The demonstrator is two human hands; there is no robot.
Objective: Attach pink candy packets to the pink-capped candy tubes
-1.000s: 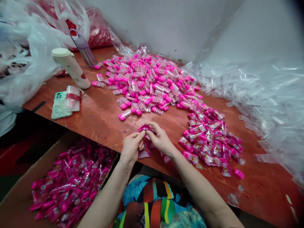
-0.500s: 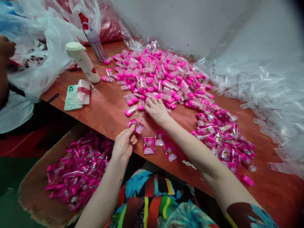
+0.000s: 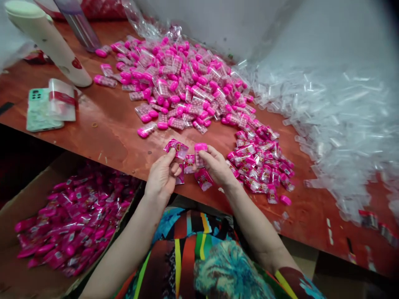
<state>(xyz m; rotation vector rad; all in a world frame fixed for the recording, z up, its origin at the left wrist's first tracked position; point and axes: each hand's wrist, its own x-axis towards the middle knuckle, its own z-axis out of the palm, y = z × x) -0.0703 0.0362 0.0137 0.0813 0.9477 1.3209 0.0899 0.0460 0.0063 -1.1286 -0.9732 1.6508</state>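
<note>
My left hand (image 3: 161,176) pinches a printed pink wrapper (image 3: 181,148) between thumb and finger, just over the near part of the table. Facing it, my right hand (image 3: 216,167) grips a small clear candy bottle (image 3: 200,148) with a pink cap, held upright with the cap at the top. The wrapper and the bottle are close together but apart. Below them, a few flat wrappers (image 3: 204,180) lie on the table, partly covered by my hands. Beyond is a large heap of similar capped bottles (image 3: 187,87) filled with pale pink beads.
Bottles in printed wrappers (image 3: 262,160) form a pile to the right. Clear plastic pieces (image 3: 330,112) spread along the wall. A cardboard box (image 3: 40,178) of wrapped bottles stands lower left. A phone (image 3: 40,109), a white flask (image 3: 50,45) and a purple bottle (image 3: 79,25) are at left.
My right hand has drawn back from the heap with a candy bottle and come beside my left hand. The left still holds the wrapper. The view has shifted to the right.
</note>
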